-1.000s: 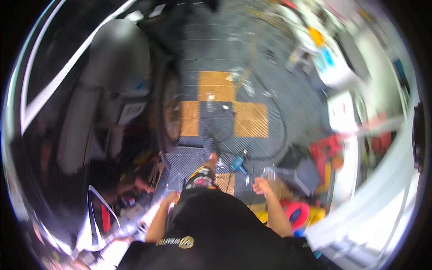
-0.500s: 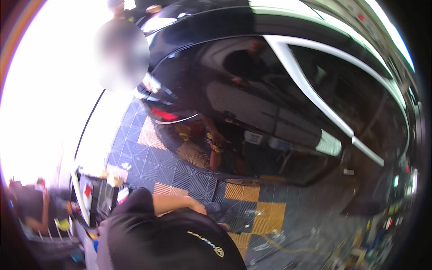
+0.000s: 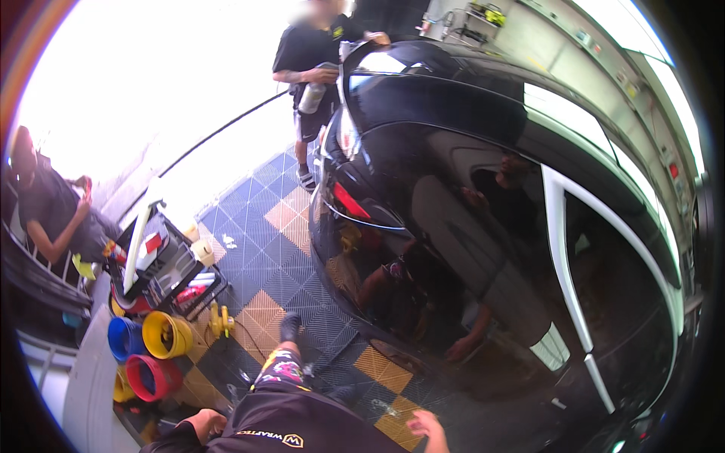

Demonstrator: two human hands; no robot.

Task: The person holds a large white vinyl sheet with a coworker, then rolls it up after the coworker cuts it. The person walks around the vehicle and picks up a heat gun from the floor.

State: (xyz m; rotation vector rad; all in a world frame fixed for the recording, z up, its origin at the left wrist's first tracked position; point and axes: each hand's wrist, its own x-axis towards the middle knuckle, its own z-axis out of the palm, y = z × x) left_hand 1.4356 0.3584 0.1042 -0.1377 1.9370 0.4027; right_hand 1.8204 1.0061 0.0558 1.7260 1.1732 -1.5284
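Note:
My right hand (image 3: 427,429) hangs low in front of the shiny black car (image 3: 445,196), its fingers a little apart and nothing seen in them. At my left side, by the hem of my dark shirt (image 3: 302,415), is my left hand (image 3: 207,423); its fingers are partly hidden and blurred, so what they do is unclear. Neither hand touches the car. The car's dark side mirrors my figure, and white trim (image 3: 559,249) frames its window. A red tail light (image 3: 350,202) sits at the rear corner.
A co-worker (image 3: 313,68) stands at the car's rear with a spray bottle (image 3: 311,98). At left sits another person (image 3: 53,204) beside a black cart (image 3: 170,257). Blue (image 3: 124,337), yellow (image 3: 168,334) and red buckets (image 3: 153,377) and a yellow tool (image 3: 221,321) stand on the tiled floor (image 3: 257,219).
My view has swung, bringing in the buckets, cart and more of the co-worker. The left arm has moved from across my body to my side, and the right hand now shows.

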